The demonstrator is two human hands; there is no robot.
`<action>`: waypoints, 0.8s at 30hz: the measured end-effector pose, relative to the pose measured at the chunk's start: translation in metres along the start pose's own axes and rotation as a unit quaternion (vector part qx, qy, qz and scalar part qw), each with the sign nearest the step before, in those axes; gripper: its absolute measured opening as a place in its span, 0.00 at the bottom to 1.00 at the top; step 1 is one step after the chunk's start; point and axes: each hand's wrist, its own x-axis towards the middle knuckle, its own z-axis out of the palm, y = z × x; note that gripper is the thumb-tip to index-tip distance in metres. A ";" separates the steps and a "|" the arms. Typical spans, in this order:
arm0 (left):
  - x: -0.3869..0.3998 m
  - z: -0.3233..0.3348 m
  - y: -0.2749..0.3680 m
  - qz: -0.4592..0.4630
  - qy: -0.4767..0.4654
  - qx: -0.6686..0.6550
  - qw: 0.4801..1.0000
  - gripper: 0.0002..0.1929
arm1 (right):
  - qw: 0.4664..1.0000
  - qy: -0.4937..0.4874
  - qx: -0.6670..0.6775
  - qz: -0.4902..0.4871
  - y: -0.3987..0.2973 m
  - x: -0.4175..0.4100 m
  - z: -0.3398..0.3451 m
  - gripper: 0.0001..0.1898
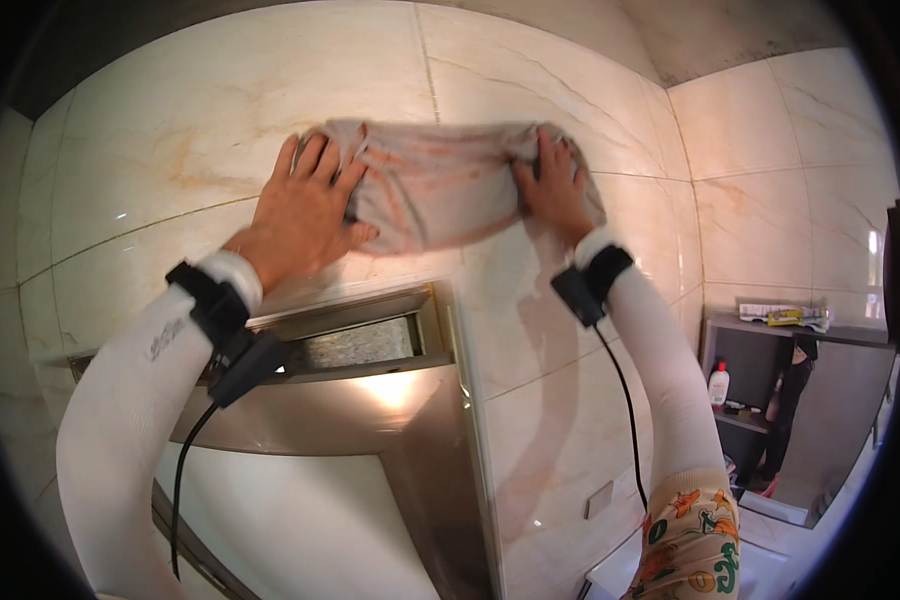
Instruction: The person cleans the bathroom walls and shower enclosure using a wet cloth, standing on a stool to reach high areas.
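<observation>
A damp-looking grey cloth [450,187] with reddish-brown streaks is stretched sideways against a glossy marble-patterned tile wall [195,150]. My left hand [300,202] presses the cloth's left end to the tiles, its fingers pointing up and slightly spread. At the other end, my right hand [559,184] holds the bunched fabric with bent fingers. Folds run down the cloth near both hands and hide parts of the fingertips. Both wrists wear white sleeves and black strapped devices with cables.
Below the cloth is a metal door frame [420,390] with a narrow transom window [364,341] above a white door panel [285,517]. To the right hangs a mirrored cabinet [832,405] holding a white bottle with a red cap [718,384]. A wall switch [598,500] sits lower down.
</observation>
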 end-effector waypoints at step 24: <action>0.153 0.003 -0.079 -0.116 0.145 0.024 0.982 0.54 | 0.989 0.001 -0.044 -0.140 -0.037 0.260 0.016 0.42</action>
